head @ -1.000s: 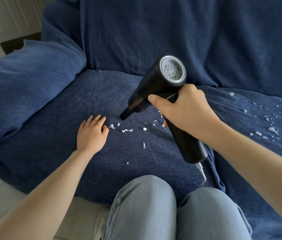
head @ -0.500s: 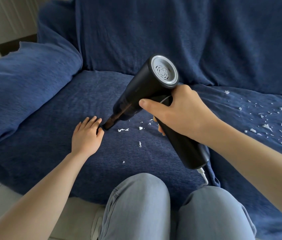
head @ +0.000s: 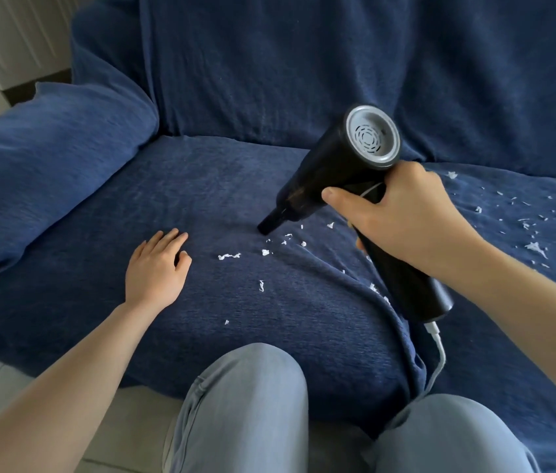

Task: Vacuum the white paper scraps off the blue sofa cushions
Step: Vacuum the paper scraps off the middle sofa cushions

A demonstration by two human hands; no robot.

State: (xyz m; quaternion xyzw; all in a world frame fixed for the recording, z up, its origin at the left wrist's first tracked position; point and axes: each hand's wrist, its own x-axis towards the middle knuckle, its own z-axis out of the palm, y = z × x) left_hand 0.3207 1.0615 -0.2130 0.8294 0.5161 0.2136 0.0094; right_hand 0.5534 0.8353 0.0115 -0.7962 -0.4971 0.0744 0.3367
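Note:
My right hand (head: pixel 406 220) grips the handle of a black handheld vacuum (head: pixel 334 165). Its narrow nozzle (head: pixel 268 225) touches the left blue seat cushion (head: pixel 235 186), just above a small cluster of white paper scraps (head: pixel 264 251). One longer scrap (head: pixel 229 256) lies left of that cluster, and two small ones lie nearer me. My left hand (head: pixel 155 268) rests flat on the same cushion, fingers relaxed, left of the scraps. Many more scraps (head: pixel 539 247) are scattered over the right cushion (head: pixel 508 302).
A white cable (head: pixel 438 353) runs from the vacuum's handle end down between the cushions. The padded armrest (head: pixel 48 158) rises at the left and the backrest (head: pixel 304 63) behind. My knees in light jeans (head: pixel 246 404) are at the sofa's front edge.
The nozzle has moved right, away from my left hand, to the upper side of the scrap cluster. The scrap nearest my left hand is gone. My left hand has stayed on the cushion.

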